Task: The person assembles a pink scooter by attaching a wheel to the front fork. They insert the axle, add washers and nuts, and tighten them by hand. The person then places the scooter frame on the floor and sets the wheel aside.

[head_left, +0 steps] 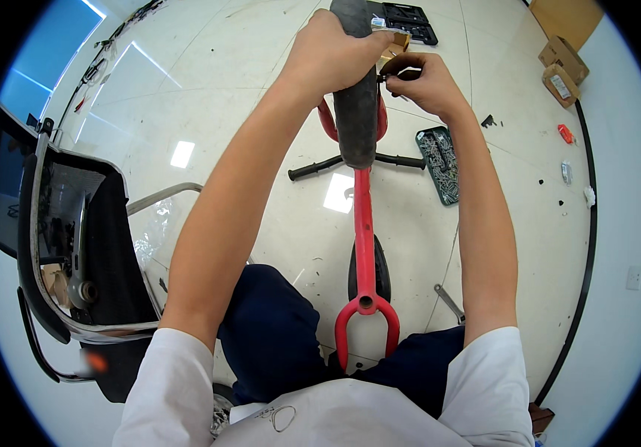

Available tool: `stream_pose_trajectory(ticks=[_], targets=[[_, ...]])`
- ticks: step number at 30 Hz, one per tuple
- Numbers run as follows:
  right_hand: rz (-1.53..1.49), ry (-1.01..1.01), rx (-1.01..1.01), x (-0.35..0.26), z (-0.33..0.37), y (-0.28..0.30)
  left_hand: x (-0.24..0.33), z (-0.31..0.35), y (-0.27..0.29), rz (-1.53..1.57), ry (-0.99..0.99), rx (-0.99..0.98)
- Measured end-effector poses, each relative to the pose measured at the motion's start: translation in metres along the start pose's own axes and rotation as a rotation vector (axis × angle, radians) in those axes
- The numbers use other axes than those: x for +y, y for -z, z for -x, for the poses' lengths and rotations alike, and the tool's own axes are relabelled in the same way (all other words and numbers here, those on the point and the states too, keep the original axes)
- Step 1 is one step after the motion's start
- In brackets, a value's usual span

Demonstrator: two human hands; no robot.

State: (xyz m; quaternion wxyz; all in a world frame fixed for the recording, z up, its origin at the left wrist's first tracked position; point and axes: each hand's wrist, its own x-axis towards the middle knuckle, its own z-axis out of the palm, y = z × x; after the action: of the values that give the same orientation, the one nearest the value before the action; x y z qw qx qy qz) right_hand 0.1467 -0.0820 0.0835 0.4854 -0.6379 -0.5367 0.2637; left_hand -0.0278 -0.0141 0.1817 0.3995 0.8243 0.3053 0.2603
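Note:
A small red bike frame point(363, 238) stands upside down between my legs. Its black handlebar point(316, 167) and black saddle point(381, 270) are down by the floor. At the far end, a wheel with a black tyre point(356, 123) points up within the red fork point(382, 119). My left hand point(331, 52) is closed around the top left of that tyre, its thumb reaching across to the right. Beside the wheel's right side, my right hand point(419, 80) pinches at the axle end point(381, 77). Whatever small dark piece is between those fingertips cannot be made out.
Right of the handlebar lies a green tray point(438, 165) of metal hardware. An open black tool case point(410, 22) sits beyond the wheel. A crank arm point(448, 302) rests near my right knee. On the left stands a chair point(89, 261); cardboard boxes point(562, 63) are by the right wall.

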Motion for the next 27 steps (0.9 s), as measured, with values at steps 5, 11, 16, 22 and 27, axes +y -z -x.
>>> stream_pose_trajectory(ticks=[5, 11, 16, 22, 27], targets=[[-0.026, 0.026, 0.003, 0.009, -0.003, 0.0, 0.004, 0.002, 0.001, -0.066, -0.02, 0.03], [0.224, 0.106, 0.127, 0.004, -0.007, -0.011, 0.008, 0.003, 0.002, -0.144, -0.038, 0.075], [0.125, 0.071, 0.122, 0.002, -0.006, -0.018, 0.014, 0.005, 0.006, -0.177, -0.027, 0.084], [-0.122, -0.01, 0.049, 0.008, -0.001, -0.006, 0.019, 0.007, 0.011, -0.045, 0.025, -0.003], [-0.07, 0.027, 0.023, 0.01, -0.001, -0.003, 0.015, 0.006, 0.003, -0.115, 0.018, 0.114]])
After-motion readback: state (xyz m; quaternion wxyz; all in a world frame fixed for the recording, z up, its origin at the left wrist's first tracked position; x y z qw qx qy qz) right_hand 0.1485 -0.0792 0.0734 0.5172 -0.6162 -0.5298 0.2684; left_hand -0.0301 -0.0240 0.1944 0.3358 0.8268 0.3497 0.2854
